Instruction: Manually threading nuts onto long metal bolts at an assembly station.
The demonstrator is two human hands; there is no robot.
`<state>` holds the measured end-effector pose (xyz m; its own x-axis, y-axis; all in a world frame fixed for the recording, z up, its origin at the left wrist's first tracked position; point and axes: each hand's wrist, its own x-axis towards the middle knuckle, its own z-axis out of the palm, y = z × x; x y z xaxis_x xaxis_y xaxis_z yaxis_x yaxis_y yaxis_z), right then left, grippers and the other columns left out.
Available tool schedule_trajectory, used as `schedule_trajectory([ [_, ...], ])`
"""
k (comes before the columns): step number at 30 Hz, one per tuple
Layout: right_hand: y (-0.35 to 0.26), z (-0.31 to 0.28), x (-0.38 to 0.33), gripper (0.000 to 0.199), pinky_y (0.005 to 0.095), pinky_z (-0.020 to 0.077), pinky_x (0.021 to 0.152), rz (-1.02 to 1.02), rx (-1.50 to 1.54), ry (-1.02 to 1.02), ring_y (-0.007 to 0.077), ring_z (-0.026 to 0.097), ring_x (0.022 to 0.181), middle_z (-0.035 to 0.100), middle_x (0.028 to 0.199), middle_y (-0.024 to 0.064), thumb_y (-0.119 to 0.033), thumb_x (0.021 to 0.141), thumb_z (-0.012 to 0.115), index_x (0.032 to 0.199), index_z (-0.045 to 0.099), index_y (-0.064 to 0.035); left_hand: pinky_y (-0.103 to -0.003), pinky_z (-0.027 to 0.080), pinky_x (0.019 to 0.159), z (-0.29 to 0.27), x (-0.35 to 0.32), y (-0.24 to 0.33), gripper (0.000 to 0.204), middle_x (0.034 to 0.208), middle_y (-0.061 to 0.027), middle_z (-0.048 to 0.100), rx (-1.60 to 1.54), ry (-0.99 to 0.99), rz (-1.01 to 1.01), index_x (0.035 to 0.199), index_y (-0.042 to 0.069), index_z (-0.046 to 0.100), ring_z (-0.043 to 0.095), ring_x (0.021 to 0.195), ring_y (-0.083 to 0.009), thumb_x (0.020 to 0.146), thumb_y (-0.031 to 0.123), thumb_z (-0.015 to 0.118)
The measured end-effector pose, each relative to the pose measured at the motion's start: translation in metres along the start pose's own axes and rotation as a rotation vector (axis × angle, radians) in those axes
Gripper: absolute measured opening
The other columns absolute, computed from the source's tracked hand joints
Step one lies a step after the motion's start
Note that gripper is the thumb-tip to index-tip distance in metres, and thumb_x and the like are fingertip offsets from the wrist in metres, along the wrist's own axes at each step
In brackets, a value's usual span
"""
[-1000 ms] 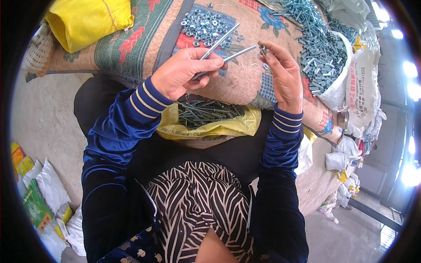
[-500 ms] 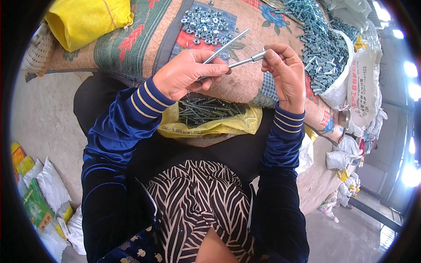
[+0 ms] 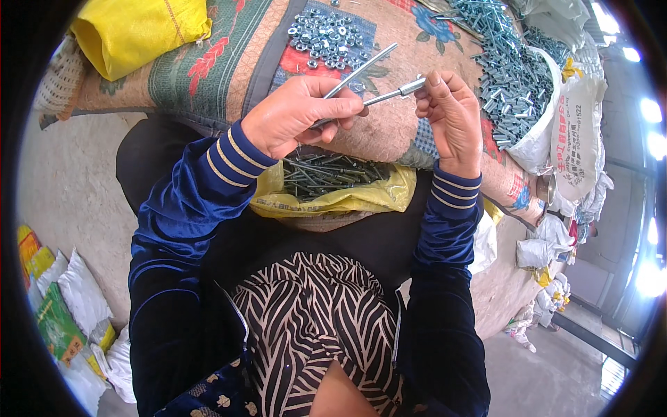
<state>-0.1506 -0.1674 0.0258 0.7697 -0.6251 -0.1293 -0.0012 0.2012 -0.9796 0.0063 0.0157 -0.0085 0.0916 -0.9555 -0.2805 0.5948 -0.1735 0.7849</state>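
My left hand (image 3: 309,115) is closed around two thin metal rods. One rod (image 3: 363,69) sticks out up and to the right past my thumb. The other rod (image 3: 381,99) points right and carries a shiny metal sleeve (image 3: 411,87) near its end. My right hand (image 3: 451,115) has its thumb and fingers pinched at the sleeve's outer end. Below my hands, a yellow sack (image 3: 333,206) in my lap holds many dark threaded rods (image 3: 333,177). Beyond my left hand lies a spread of nuts (image 3: 326,38) on a patterned blanket (image 3: 240,52).
A large pile of metal sleeves (image 3: 514,104) lies at the right in a white sack (image 3: 538,146). Longer bolts (image 3: 483,21) lie behind it. A yellow bag (image 3: 125,38) rests at the far left. Packed bags (image 3: 83,292) stand on the floor at the lower left.
My right fingertips have shifted slightly along the sleeve, so more of it shows. The left hand and its rods have barely moved.
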Motion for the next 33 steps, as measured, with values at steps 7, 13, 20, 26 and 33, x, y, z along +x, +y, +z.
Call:
schedule_trajectory([
  [7, 0.049, 0.076, -0.022, 0.022, 0.0165, 0.0402, 0.052, 0.012, -0.268, -0.112, 0.0019, 0.051, 0.059, 0.06, 0.069, -0.0013, -0.015, 0.081, 0.07, 0.098, 0.064, -0.0007, -0.015, 0.035, 0.041, 0.005, 0.004, -0.001, 0.025, 0.075, -0.0007, 0.059, -0.144, 0.153, 0.012, 0.098, 0.004, 0.062, 0.052, 0.052, -0.0037, 0.091, 0.027, 0.06],
  [13, 0.005, -0.01, 0.013, 0.018, 0.0212, 0.0436, 0.056, -0.215, -0.593, 0.228, 0.007, 0.054, 0.061, 0.061, 0.07, 0.0019, -0.016, 0.079, 0.071, 0.09, 0.068, -0.0007, -0.014, 0.03, 0.039, -0.009, 0.0, 0.004, 0.023, 0.072, 0.0017, 0.057, -0.019, 0.176, 0.064, 0.095, 0.006, 0.063, 0.047, 0.049, -0.0029, 0.089, 0.028, 0.063],
  [20, 0.04, -0.051, 0.033, 0.025, 0.0297, 0.0493, 0.063, -0.411, -1.388, 0.345, 0.0201, 0.064, 0.064, 0.068, 0.077, 0.0133, -0.015, 0.072, 0.071, 0.095, 0.07, -0.0043, -0.013, 0.027, 0.036, -0.009, 0.002, 0.007, 0.021, 0.072, 0.0014, 0.055, -0.085, 0.217, 0.113, 0.094, 0.005, 0.063, 0.046, 0.048, -0.0015, 0.091, 0.025, 0.061],
  [26, 0.02, -0.042, 0.032, 0.023, 0.0243, 0.0477, 0.065, -0.261, -1.087, 0.229, 0.0135, 0.064, 0.072, 0.069, 0.084, 0.0113, -0.012, 0.076, 0.068, 0.098, 0.07, -0.0029, -0.012, 0.028, 0.04, -0.019, -0.001, 0.01, 0.019, 0.074, 0.002, 0.058, -0.122, 0.208, 0.14, 0.094, 0.006, 0.063, 0.049, 0.053, -0.0008, 0.091, 0.024, 0.061],
  [33, 0.063, -0.007, 0.089, 0.017, 0.0348, 0.0484, 0.063, -0.58, -1.029, 0.181, 0.0265, 0.062, 0.068, 0.065, 0.077, 0.0136, -0.009, 0.074, 0.066, 0.09, 0.069, -0.0049, -0.011, 0.029, 0.035, -0.016, 0.005, 0.011, 0.016, 0.076, -0.0006, 0.057, -0.166, 0.248, 0.127, 0.095, 0.005, 0.061, 0.049, 0.052, -0.0015, 0.091, 0.02, 0.06],
])
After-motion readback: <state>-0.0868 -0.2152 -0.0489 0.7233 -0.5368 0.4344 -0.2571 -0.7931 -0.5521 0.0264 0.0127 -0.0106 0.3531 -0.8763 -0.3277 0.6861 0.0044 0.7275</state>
